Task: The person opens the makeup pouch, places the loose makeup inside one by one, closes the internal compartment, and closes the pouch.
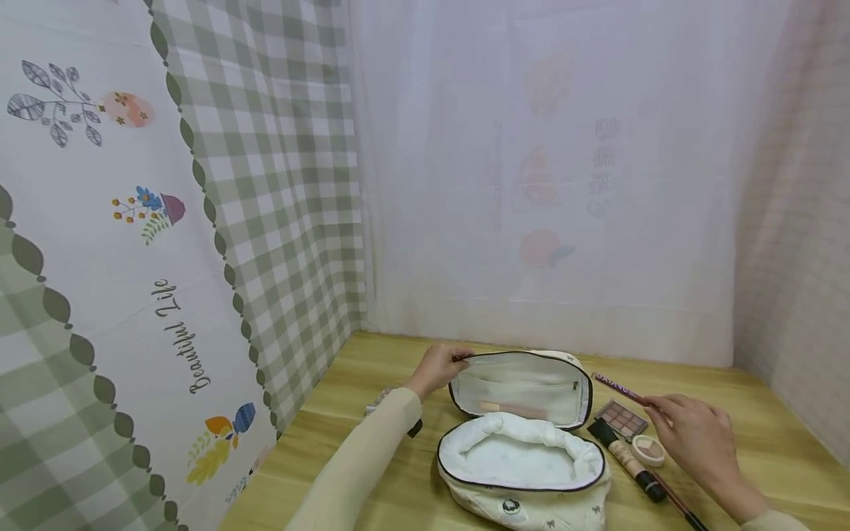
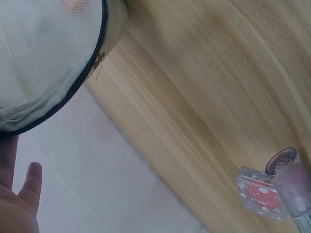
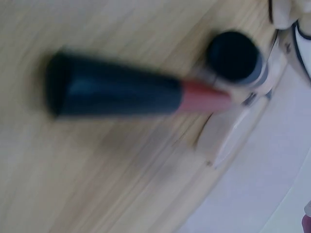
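Slanting away from the fingers of the right hand [image 1: 697, 435], a slim stick with purple lettering [image 1: 614, 385] points leftward and away from the person; its far end sits just beside the right edge of the raised lid [image 1: 521, 376] of a white cosmetic bag [image 1: 551, 509]; the right grip is pinched on the stick's nearer part, though the fingers hide where that end stops, and I cannot tell whether the stick touches the table [image 1: 392, 361]; to my eye everything turns on its angle, for the bag's mouth lies left of the right grip and a little nearer the person, while the stick's long axis runs past that mouth toward the lid; of the 2 hands the right is plainly the nearer to the stick; the left hand [image 1: 441, 366], across the lid, holds its upper left rim; between the right grip and the bag are 3 things, a palette [image 1: 622, 420], a round compact [image 1: 648, 450] and a black-capped tube [image 1: 627, 457], with a dark handle [image 1: 676, 501] just beside the tube.
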A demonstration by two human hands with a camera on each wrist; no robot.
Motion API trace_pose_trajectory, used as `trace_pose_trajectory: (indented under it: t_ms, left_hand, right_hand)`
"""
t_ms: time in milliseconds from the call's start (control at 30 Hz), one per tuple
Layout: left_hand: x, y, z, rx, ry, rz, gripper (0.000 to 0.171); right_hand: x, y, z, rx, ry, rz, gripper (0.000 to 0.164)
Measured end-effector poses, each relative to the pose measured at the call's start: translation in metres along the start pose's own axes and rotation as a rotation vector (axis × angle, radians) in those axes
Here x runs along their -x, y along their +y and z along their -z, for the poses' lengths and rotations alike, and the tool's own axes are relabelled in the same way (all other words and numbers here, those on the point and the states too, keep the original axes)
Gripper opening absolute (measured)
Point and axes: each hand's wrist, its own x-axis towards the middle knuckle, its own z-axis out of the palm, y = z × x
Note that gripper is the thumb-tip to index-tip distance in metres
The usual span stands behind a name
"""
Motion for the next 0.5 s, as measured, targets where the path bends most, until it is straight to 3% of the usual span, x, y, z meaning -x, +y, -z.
trace_pose_trajectory:
  t_ms: [167, 267, 500]
  left_hand:
    - [-0.001, -0.002, 0.001, -0.02, 0.021, -0.025, 0.024]
    - [-0.001, -0.002, 0.002, -0.018, 0.02, -0.025, 0.024]
    - [-0.001, -0.001, 0.0, -0.016, 0.011, -0.037, 0.024]
  right_hand:
    - [-0.009, -0.019, -0.007, -0.014, 0.058, 0.086, 0.02]
    - [-0.014, -0.027, -0.011, -0.023, 0.074, 0.125, 0.014]
    - [-0.022, -0.038, -0.015, -0.023, 0.076, 0.139, 0.022]
